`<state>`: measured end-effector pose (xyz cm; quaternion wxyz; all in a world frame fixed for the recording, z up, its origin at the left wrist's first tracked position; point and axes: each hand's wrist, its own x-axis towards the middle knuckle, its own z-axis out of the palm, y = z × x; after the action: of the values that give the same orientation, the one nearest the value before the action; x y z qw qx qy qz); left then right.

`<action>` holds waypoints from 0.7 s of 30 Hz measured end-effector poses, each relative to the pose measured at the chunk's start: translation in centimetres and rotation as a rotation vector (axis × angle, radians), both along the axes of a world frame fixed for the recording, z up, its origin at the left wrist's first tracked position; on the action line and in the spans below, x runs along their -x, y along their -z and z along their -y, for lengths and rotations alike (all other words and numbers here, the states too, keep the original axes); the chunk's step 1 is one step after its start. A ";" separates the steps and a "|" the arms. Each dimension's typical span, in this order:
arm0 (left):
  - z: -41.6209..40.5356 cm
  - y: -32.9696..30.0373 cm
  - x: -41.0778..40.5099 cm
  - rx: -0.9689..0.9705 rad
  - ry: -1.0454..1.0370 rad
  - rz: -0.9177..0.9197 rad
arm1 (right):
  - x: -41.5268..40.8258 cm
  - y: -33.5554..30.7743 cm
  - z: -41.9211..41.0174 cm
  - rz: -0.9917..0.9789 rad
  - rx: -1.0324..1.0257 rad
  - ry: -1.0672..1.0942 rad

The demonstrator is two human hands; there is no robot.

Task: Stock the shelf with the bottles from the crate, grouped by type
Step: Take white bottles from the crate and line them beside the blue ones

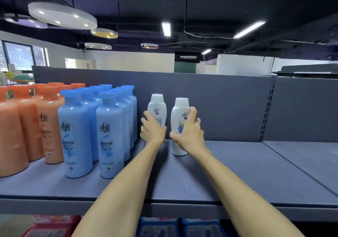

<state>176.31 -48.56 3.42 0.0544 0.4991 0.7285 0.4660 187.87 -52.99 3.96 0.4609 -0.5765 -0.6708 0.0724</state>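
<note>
left hand [152,129] grips left white bottle [158,108], frame centre | right hand [190,132] grips right white bottle [180,125], just beside | both upright on shelf [237,172], right of blue bottles [102,127] | likely next: release, each hand on own bottle

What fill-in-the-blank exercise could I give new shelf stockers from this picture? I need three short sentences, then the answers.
1. Each hand grips a ____ bottle: the left hand holds the rear white bottle, the right hand holds the front white bottle.
2. Directly left of the white bottles stand the ____ bottles.
3. The orange bottles stand at the ____ end of the shelf.

Answers: white; blue; left
</note>
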 end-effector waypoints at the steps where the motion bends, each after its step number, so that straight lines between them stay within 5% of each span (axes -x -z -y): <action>1: -0.3 0.0 0.0 0.001 0.000 -0.001 | 0.0 0.0 -0.1 0.001 0.000 -0.001; 21: -0.6 -0.5 0.1 0.023 0.034 0.004 | 0.0 0.5 -0.3 0.022 -0.027 0.011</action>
<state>176.18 -48.00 3.88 0.0697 0.5099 0.7251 0.4576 187.88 -52.71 3.49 0.4617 -0.5744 -0.6738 0.0543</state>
